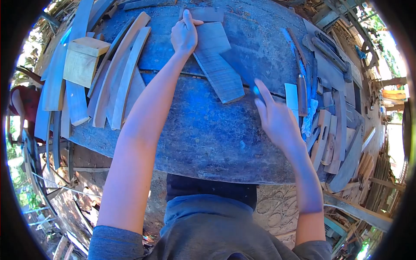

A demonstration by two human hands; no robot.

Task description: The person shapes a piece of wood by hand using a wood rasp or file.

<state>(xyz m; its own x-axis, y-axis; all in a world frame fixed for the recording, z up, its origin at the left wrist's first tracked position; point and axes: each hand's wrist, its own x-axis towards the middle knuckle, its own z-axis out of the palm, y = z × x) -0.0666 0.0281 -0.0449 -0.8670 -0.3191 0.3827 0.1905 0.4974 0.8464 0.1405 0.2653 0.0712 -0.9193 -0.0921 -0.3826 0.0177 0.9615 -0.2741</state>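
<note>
Head: angular, grained wooden board (219, 73).

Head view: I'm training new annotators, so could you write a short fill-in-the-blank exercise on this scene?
1. The left hand reaches ____ across the workbench than the right hand.
2. The flat wooden board lies between the person's two ____.
3. The brown-handled tool lies to the ____ of the right hand.

Missing words: farther; hands; right.
</note>
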